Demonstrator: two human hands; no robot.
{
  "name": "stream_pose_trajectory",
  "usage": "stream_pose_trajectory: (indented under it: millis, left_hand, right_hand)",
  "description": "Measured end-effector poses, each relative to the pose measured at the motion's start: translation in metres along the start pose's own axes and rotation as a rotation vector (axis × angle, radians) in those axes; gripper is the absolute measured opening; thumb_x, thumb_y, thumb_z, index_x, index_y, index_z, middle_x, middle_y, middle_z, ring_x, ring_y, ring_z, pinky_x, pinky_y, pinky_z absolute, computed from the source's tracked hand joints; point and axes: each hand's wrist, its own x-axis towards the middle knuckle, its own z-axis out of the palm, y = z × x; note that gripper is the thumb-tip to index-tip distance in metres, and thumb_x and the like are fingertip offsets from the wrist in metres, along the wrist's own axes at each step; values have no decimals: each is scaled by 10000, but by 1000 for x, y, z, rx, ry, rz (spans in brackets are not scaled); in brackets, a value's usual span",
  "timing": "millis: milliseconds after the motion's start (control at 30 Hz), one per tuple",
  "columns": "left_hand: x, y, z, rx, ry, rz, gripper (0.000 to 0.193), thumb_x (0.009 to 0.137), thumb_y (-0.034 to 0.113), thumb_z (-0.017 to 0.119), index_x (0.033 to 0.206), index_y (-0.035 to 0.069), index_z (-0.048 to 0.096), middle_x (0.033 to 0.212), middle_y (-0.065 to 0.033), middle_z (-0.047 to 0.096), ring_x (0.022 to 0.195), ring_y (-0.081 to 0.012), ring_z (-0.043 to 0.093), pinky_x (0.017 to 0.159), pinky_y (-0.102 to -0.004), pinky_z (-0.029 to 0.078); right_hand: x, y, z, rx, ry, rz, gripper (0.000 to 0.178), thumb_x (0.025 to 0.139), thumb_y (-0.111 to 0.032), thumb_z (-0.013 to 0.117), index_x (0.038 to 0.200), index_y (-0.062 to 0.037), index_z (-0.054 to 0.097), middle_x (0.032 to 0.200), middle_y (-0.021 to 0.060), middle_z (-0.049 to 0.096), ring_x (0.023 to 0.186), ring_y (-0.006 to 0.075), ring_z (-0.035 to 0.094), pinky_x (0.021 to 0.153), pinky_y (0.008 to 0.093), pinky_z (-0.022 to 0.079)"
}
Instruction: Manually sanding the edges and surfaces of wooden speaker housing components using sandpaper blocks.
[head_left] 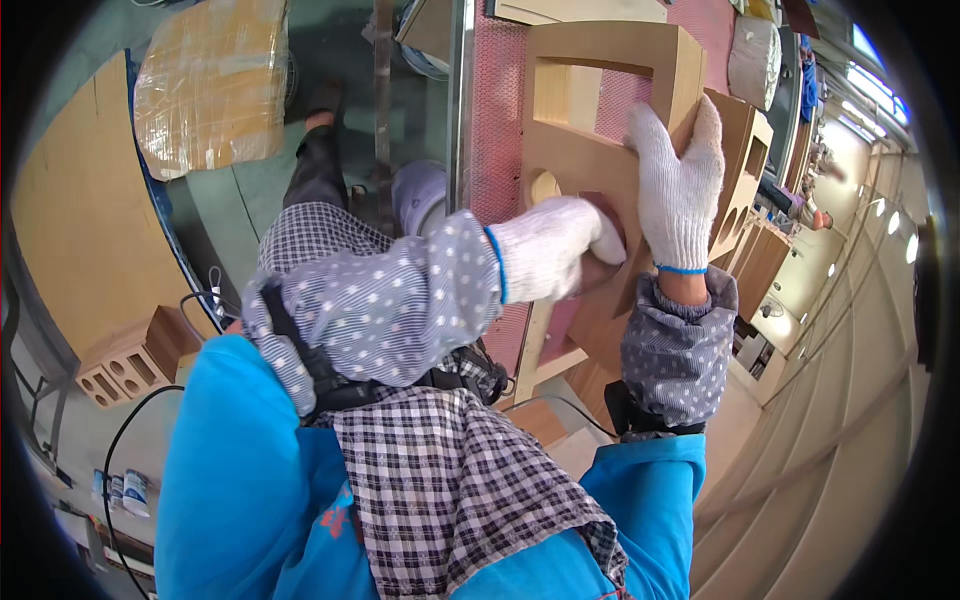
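Observation:
A light-brown wooden box (575, 150) with a rectangular opening and a round hole lies in front of me. My left hand (555, 248), in a white knit glove with a blue cuff edge, presses against its face, fingers closed on a thin brown sheet (601, 203) that looks like sandpaper. Part of that sheet is hidden under the glove. At the box's right edge is my right hand (680, 185), gloved the same way. Its fingers and thumb are stretched apart, the palm against the wood, with nothing gripped.
Beneath the box is a pink textured work surface (495, 120) with a metal edge. Similar wooden boxes (738, 160) stand to the right. At the left are a plastic-wrapped block (212, 90), a large board (85, 220) and a small holed box (130, 370). A black cable (112, 450) hangs there.

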Motion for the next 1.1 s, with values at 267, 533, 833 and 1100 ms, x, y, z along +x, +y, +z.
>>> stream_pose_trajectory:
  millis: [267,533,833,1100]
  left_hand:
    - [18,-28,-37,1286,-283,777,293,888,9,607,1149,-33,734,1073,-180,764,1026,-326,754,938,-402,593]
    - [20,7,-25,2164,-383,1185,188,865,116,711,996,-16,742,1011,-140,759,987,-361,750,813,-427,644]
    - [9,-4,-18,1580,-344,715,223,871,74,695,1060,1,787,977,-126,761,947,-306,746,764,-399,611]
    - [17,-23,-23,488,-123,199,247,898,60,665,1123,-3,744,859,-50,672,707,-141,620,576,-329,468]
  right_hand:
    - [-3,-15,2,31,-8,26,592,938,-336,769,1392,4,604,1173,190,772,1073,316,762,960,420,576]
    - [-6,-12,4,-90,18,-51,527,990,-261,732,1404,36,597,1143,120,729,983,184,697,879,352,576]
    - [-9,-13,-1,-40,-3,7,602,964,-321,752,1428,23,584,1221,180,745,1096,287,725,973,405,564]
    - [2,-9,-4,33,-40,8,635,942,-333,767,1437,18,578,1236,211,759,1134,330,751,986,420,572]
